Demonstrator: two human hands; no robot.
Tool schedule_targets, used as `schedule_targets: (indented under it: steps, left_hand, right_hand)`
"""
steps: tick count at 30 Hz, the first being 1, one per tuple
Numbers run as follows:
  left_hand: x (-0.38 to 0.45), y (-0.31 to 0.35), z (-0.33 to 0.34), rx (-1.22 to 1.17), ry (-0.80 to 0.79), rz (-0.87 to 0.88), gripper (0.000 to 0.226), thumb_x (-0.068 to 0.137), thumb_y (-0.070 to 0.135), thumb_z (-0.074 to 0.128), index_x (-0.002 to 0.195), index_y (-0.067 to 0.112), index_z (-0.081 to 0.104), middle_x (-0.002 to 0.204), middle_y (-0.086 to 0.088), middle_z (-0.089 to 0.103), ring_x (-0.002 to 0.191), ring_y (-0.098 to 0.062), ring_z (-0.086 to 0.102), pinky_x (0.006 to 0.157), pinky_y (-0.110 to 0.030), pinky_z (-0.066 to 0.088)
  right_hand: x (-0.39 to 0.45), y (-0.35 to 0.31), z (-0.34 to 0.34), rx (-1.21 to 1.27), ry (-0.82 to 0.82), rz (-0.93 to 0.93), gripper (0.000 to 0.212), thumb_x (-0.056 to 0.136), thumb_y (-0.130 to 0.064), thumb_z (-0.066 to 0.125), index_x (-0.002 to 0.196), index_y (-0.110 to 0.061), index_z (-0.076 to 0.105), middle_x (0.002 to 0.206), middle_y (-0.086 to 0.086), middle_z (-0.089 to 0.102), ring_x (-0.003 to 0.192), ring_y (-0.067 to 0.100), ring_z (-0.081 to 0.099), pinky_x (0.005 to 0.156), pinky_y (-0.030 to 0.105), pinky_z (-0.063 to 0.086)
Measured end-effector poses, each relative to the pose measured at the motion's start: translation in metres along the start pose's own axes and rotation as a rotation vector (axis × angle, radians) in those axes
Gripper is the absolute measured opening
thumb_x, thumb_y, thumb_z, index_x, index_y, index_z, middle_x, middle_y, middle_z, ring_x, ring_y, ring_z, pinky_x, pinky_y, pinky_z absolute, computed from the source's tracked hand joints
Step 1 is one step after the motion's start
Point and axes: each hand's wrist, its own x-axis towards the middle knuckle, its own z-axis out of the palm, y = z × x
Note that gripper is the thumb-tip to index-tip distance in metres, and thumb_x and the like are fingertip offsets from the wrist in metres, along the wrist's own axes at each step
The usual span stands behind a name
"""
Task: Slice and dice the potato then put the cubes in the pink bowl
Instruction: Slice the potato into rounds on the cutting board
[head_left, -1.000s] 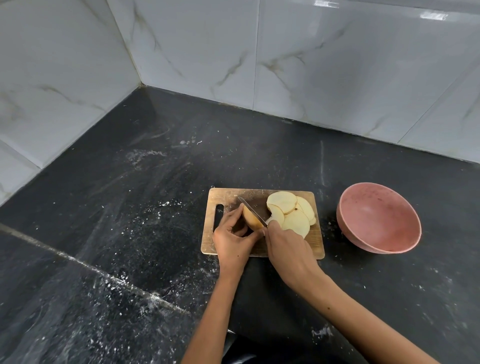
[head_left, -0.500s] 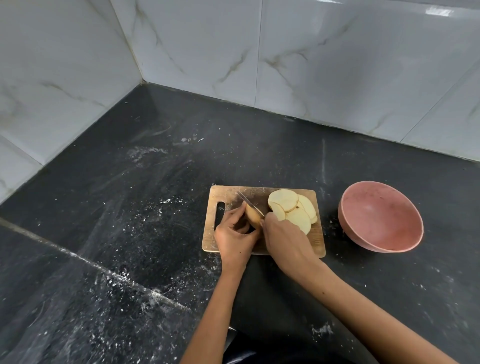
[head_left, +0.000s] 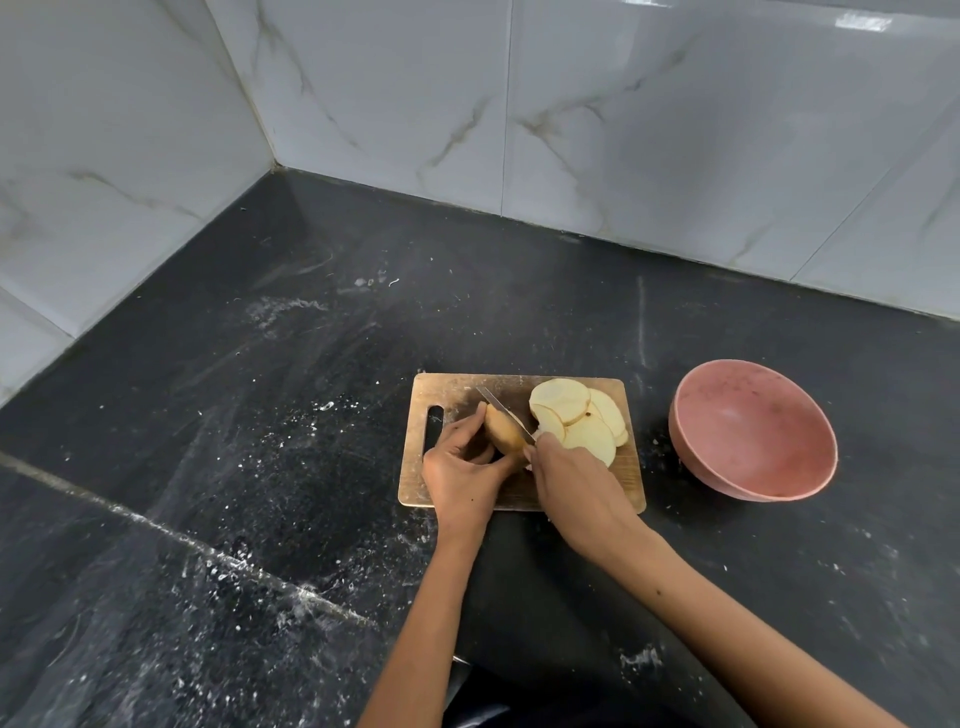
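Left hand (head_left: 460, 470) pinches the potato (head_left: 503, 431) stub; right hand (head_left: 569, 483) apparently grips the knife (head_left: 505, 413). Blade may nick those close fingertips.

**Colours on the tabletop**

The tabletop (head_left: 260, 415) is black stone, flecked and smeared with white powder; the wall tiles (head_left: 623, 130) are white marble with grey-brown veins; the cutting board (head_left: 457, 389) at centre is tan wood; the potato slices (head_left: 576, 415) are pale yellow; the potato end (head_left: 503, 431) is brown-skinned; the bowl (head_left: 753, 431) at right is dusty pink.
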Motion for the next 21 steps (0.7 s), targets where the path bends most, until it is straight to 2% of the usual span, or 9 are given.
schedule_targets:
  steps: [4,8,12,16,21]
  left_hand:
    - [-0.001,0.006,-0.011,0.159,-0.036,0.104,0.073,0.051,0.002,0.092,0.119,0.006,0.066,0.116,0.006,0.064,0.105,-0.012,0.065,0.078,-0.018,0.056]
    - [0.006,0.015,-0.030,0.397,-0.114,0.189,0.076,0.048,0.011,0.095,0.119,0.009,0.066,0.121,0.002,0.065,0.108,-0.007,0.063,0.088,-0.020,0.053]
    - [0.006,0.011,-0.037,0.364,-0.275,0.153,0.066,0.061,0.005,0.088,0.122,0.009,0.063,0.129,-0.002,0.060,0.115,0.008,0.052,0.098,-0.022,0.048]
    - [0.008,0.004,-0.038,0.390,-0.351,0.135,0.058,0.068,0.006,0.084,0.121,0.013,0.063,0.129,0.000,0.060,0.112,0.019,0.046,0.102,-0.019,0.043]
    - [0.011,0.002,-0.036,0.429,-0.347,0.158,0.054,0.064,0.008,0.087,0.114,0.015,0.068,0.122,0.002,0.064,0.114,0.009,0.053,0.101,-0.015,0.041]
  right_hand:
    - [-0.004,0.006,0.000,0.172,-0.052,0.001,0.028,0.104,-0.033,0.031,0.083,-0.022,0.045,0.074,-0.004,0.054,0.063,0.007,0.049,0.055,0.020,0.036]
    - [0.000,0.002,0.000,0.366,-0.133,0.070,0.033,0.104,-0.033,0.032,0.075,-0.023,0.044,0.070,-0.004,0.052,0.059,0.006,0.047,0.051,0.017,0.036]
    - [0.001,0.004,-0.002,0.593,-0.227,0.224,0.035,0.104,-0.035,0.032,0.081,-0.014,0.047,0.061,0.000,0.048,0.040,0.007,0.040,0.037,0.020,0.035]
    - [0.001,0.009,-0.001,0.784,-0.315,0.377,0.033,0.104,-0.036,0.032,0.084,-0.014,0.045,0.055,-0.001,0.043,0.036,0.007,0.034,0.035,0.021,0.032]
    - [-0.006,0.012,0.006,0.967,-0.393,0.505,0.032,0.105,-0.037,0.030,0.085,-0.014,0.042,0.048,-0.003,0.038,0.033,0.007,0.029,0.032,0.018,0.027]
